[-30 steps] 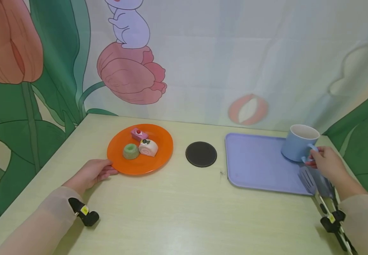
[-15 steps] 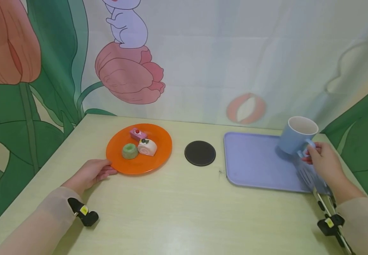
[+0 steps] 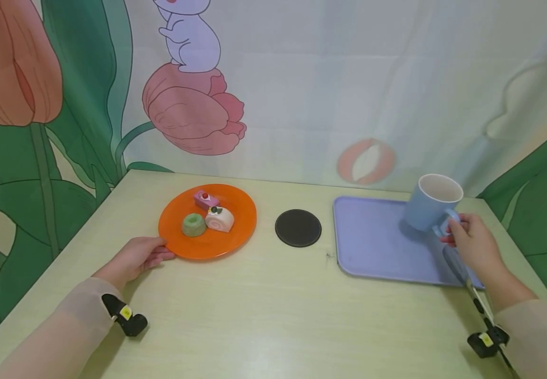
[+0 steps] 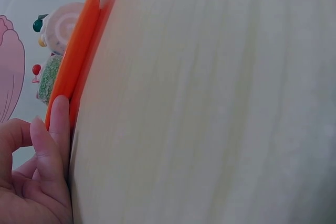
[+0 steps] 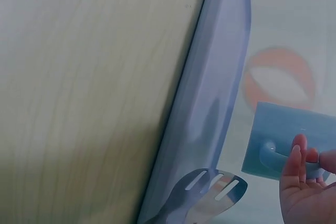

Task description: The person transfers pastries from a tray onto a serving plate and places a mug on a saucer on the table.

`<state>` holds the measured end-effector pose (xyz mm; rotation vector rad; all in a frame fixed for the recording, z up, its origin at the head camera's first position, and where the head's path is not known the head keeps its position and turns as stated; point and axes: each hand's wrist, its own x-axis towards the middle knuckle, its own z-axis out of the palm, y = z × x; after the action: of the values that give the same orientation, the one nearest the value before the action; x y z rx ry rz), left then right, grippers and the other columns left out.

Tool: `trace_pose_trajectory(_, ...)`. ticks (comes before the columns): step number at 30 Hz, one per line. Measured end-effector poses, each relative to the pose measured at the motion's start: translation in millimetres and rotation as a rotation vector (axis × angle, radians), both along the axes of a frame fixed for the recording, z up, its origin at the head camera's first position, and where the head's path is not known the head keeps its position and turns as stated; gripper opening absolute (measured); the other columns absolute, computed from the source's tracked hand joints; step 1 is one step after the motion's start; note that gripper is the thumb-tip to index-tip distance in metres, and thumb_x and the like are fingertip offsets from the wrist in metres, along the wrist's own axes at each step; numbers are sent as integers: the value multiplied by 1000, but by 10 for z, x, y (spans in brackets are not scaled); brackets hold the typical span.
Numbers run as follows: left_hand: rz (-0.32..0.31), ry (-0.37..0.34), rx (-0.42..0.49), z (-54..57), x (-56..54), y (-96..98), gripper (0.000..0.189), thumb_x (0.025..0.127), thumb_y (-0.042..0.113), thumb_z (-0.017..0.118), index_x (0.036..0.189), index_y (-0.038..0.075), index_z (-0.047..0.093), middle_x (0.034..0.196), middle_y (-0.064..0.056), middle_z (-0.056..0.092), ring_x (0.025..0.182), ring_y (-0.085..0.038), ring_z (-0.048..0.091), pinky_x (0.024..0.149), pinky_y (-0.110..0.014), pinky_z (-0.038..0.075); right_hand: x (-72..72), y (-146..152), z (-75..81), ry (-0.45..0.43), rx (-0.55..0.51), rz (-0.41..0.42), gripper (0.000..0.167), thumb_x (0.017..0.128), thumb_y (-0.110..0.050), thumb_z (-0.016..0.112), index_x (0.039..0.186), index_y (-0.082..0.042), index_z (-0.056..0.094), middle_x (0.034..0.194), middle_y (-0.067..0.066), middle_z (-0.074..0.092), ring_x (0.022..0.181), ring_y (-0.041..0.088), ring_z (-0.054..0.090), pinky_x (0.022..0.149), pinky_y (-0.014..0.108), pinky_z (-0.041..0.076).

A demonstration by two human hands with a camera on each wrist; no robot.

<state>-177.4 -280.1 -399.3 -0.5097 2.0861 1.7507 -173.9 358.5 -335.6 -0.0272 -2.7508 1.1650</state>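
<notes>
My right hand (image 3: 474, 245) grips the handle of a light blue mug (image 3: 425, 208), which is upright over the right part of a lavender tray (image 3: 373, 242). In the right wrist view the mug (image 5: 262, 124) shows raised above the tray, its handle between thumb and fingers. At the left, my left hand (image 3: 138, 258) pinches the near-left rim of an orange plate (image 3: 235, 237). On that plate lie a green ring-shaped cake (image 3: 194, 225), a white swirl roll (image 3: 220, 220) and a pink cake slice (image 3: 205, 199) with a red berry.
A slotted metal serving utensil (image 5: 210, 198) reaches over the tray's near-right corner, partly hidden by the right arm in the head view. Between plate and tray lies a round black coaster (image 3: 298, 228). A printed curtain (image 3: 292, 105) hangs behind the table (image 3: 254, 310).
My right hand has lifted the mug and carried it left over the tray. The left hand and the plate stay where they were.
</notes>
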Motion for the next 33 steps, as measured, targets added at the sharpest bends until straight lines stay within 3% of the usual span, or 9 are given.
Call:
trace_pose_trajectory(21,2,-8,8,10,4,22,50,100,27,41,136,-7,32,84,-1,70,78,-8,68,66,-14,50,75,-198,-9,38,-26,29,41,101,-19,32,119,18,32,102,34,52,65,-8,53,59,14,50)
trace_pose_trajectory(33,23,-40,78,51,-7,4,56,100,26,42,142,-7,25,83,-2,69,81,-12,68,73,-18,52,66,-395,-24,66,-43,67,34,101,-16,35,113,16,37,91,24,55,64,-6,55,59,14,50)
